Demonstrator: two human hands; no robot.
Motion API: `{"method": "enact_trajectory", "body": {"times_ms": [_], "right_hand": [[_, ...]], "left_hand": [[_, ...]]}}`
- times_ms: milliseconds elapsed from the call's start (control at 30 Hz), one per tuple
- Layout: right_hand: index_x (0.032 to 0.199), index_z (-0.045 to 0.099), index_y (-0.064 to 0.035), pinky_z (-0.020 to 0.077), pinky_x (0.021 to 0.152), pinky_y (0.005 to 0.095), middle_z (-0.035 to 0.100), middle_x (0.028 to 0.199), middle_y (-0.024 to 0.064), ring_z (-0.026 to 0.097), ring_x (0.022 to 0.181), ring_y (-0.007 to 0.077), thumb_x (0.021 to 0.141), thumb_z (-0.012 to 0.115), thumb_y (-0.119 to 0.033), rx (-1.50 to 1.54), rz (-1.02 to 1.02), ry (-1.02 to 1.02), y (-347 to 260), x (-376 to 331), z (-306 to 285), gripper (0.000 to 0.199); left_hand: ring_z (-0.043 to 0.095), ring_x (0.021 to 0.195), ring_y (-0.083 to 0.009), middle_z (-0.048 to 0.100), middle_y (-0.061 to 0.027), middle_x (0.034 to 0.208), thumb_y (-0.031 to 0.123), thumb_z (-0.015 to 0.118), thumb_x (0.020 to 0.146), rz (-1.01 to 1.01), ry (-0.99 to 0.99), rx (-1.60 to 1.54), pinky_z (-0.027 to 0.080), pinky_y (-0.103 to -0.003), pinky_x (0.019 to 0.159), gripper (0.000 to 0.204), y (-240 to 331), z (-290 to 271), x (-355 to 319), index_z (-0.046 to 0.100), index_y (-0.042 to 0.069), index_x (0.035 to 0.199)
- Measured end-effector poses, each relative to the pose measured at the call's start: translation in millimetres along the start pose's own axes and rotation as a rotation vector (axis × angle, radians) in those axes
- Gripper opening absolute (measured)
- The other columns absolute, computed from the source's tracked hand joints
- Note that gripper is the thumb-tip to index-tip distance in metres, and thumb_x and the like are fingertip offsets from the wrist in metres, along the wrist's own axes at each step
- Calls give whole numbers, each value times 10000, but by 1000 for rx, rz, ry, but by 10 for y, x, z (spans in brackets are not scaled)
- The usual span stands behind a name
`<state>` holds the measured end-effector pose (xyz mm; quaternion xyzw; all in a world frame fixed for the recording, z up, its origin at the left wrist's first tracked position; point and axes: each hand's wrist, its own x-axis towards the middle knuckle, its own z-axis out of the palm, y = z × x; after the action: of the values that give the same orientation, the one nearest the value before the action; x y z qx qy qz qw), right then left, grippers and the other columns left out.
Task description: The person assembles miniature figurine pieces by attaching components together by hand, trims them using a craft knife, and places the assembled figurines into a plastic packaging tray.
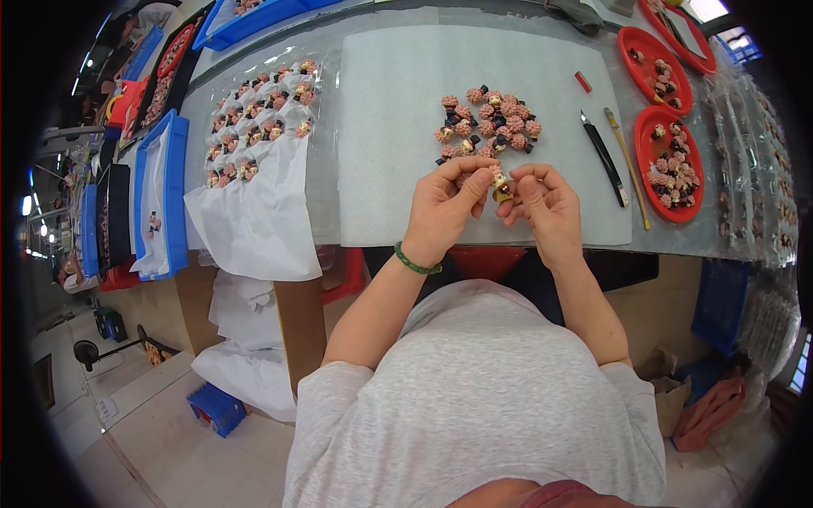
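Between the fingertips of both hands is a small painted figurine [500, 185] with pink curly hair and a dark and yellow body. My left hand [442, 203], with a green bead bracelet at its wrist, pinches it between thumb and fingers. From the other side my right hand [549, 207] has its thumb and curled fingers closed at the figurine's lower edge. Just beyond the hands, a cluster of similar figurines [500, 118] lies on a white sheet [389, 127]. Part of the held figurine is hidden by my fingers.
Right of the sheet lie a craft knife [603, 157], a thin brush [627, 165] and a short red stick [583, 82]. Two red trays [696, 199] hold more figurines. On the left, a clear blister tray [258, 127] of figurines stands partly under white paper [262, 212], beside a blue bin [175, 195].
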<state>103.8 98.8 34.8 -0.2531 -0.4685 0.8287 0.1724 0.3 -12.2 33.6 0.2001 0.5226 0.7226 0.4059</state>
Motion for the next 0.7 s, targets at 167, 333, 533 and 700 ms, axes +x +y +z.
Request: {"method": "enact_trajectory", "body": {"times_ms": [167, 333, 533, 700], "right_hand": [[987, 545, 47, 516, 691, 245, 590, 892, 100, 597, 795, 139, 782, 627, 14, -190, -311, -36, 119, -28, -13, 224], [1052, 518, 60, 505, 777, 268, 557, 1007, 114, 582, 891, 162, 736, 644, 75, -430, -506, -67, 141, -47, -40, 340], [1090, 491, 58, 502, 799, 276, 543, 1038, 120, 581, 914, 182, 717, 655, 90, -480, -575, -64, 203, -26, -63, 409], [1058, 515, 50, 497, 790, 268, 547, 1015, 110, 579, 897, 169, 718, 654, 90, -454, -572, -45, 192, -25, -82, 369]], "left_hand": [[500, 717, -75, 579, -25, 878, 91, 541, 868, 10, -25, -131, 417, -201, 619, 195, -16, -37, -19, 574, -11, 1031], [534, 816, -77, 589, -32, 924, 22, 587, 817, 13, -13, -168, 455, -215, 733, 236, -38, -31, -27, 554, -6, 1049], [520, 954, -109, 561, -72, 1047, -29, 558, 807, 6, -52, -220, 441, -236, 828, 316, -45, -48, -30, 501, -6, 1117], [524, 964, -123, 554, -87, 1081, -28, 516, 829, -96, -54, -377, 438, -253, 838, 300, 52, -39, -38, 501, -5, 1128]]}}
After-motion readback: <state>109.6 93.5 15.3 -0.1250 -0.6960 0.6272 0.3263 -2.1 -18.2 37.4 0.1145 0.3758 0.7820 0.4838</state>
